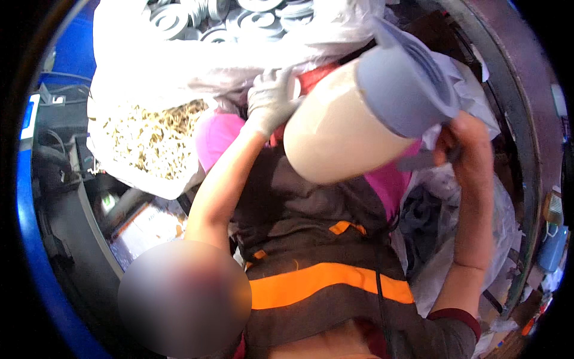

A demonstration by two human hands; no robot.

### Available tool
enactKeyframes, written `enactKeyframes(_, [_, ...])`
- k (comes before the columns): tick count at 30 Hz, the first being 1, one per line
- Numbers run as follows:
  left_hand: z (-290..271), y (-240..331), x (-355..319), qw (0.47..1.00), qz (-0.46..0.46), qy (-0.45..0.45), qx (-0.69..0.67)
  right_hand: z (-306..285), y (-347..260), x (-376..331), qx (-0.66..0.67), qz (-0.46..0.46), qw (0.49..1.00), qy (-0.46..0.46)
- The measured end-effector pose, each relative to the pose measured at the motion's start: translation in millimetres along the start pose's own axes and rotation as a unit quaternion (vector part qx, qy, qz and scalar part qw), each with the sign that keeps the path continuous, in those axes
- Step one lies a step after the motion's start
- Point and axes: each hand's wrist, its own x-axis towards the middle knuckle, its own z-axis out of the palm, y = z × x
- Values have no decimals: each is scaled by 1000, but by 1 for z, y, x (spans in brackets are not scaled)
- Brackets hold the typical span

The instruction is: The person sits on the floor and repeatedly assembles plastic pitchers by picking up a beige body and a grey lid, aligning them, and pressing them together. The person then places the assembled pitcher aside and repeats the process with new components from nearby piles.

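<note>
A large pitcher with a cloudy beige body and a grey-blue upper section is tilted in front of me, its top toward the upper right. My right hand, bare, is closed around its grey handle. Beside the pitcher's base is my left hand, in a pale glove. Its fingers are curled by a small whitish piece, too unclear to name. Whether the left thumb touches the pitcher cannot be told.
Grey round lids fill a white plastic bag at the far side. Left of me, another bag holds many small beige scraps. A clear bag with dark contents lies at right, by a dark metal edge.
</note>
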Motion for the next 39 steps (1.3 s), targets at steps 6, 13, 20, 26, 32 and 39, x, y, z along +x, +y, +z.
enactKeyframes(6, [-119, -38, -6, 946, -124, 143, -265, 51, 26, 61, -41, -28, 998, -30])
enactKeyframes(13, [-211, 60, 20, 964, 94, 106, -224, 90, 39, 88, -175, -212, 961, -40])
enactKeyframes(20, [-170, 88, 38, 976, 212, 46, 22, 72, 62, 83, -294, -292, 910, 24])
enactKeyframes(26, [-172, 94, 37, 978, 209, 20, -9, 77, 86, 64, -368, -122, 920, 48])
enactKeyframes(32, [-202, 78, 50, 949, 156, 5, -274, 81, 94, 71, -363, -170, 912, 87])
enactKeyframes(39, [-305, 23, 94, 920, 361, 136, 75, 81, 90, 64, -355, -148, 919, 83])
